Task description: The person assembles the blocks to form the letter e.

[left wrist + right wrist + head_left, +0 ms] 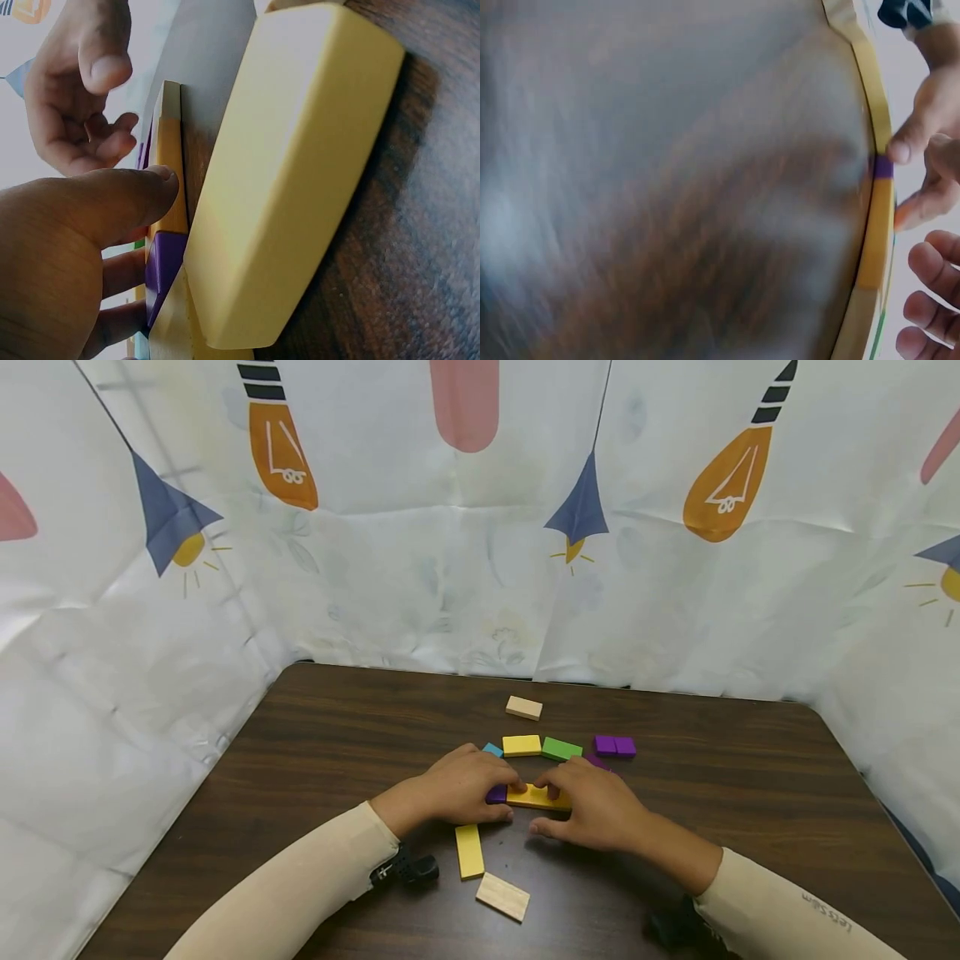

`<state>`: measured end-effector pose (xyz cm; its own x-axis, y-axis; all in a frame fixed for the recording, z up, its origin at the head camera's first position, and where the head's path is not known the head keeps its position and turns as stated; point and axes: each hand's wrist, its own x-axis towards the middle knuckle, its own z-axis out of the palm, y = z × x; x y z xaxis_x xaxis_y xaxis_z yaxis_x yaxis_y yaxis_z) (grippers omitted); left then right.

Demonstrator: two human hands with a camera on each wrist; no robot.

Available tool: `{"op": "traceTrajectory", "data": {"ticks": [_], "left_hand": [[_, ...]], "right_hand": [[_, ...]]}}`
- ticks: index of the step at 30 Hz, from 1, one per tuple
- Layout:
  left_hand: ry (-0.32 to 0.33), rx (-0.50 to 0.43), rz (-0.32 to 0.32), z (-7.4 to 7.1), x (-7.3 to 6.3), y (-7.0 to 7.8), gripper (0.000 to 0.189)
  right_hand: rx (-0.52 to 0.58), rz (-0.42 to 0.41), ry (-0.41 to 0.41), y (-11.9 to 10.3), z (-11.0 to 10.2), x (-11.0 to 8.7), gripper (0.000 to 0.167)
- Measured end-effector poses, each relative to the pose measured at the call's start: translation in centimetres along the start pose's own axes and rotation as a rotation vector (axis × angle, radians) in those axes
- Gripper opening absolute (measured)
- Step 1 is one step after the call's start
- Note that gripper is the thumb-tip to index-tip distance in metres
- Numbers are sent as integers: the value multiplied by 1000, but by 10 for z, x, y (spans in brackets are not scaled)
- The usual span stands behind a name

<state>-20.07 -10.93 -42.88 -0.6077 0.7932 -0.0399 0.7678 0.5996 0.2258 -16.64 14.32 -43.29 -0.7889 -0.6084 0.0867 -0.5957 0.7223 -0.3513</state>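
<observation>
An orange block (537, 798) lies flat in a row, with a dark purple block (496, 795) against its left end. My left hand (465, 787) pinches the orange block near that end, thumb on the near side and fingers behind. Above the row's right part is my right hand (600, 807), its fingers loosely bent and apart from the thumb. In the right wrist view its fingertips (928, 259) stand off the row, with nothing between them. A yellow block (277, 172) lies close by the left hand. The left hand partly covers a blue block (492, 749).
Beyond the hands lie a yellow block (522, 745), a green block (562, 749), purple blocks (615, 746) and a plain wood block (524, 707). Another wood block (503, 897) lies nearer me on the dark table (360, 718). A printed cloth (450, 577) hangs behind.
</observation>
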Motion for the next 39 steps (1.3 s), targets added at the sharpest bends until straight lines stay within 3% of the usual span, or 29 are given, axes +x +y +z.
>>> {"op": "traceTrajectory", "data": {"ticks": [8,23,39], "left_hand": [[28,10,26,0,0,0,34],[-5,4,2,0,1,0,36],[-3,2,2,-1,0,2,35]], "right_hand": [[-2,34,29,18,-9,13,53],[1,103,48,42,-24,45,58],[-37,200,-9,61,-28,81,69]]}}
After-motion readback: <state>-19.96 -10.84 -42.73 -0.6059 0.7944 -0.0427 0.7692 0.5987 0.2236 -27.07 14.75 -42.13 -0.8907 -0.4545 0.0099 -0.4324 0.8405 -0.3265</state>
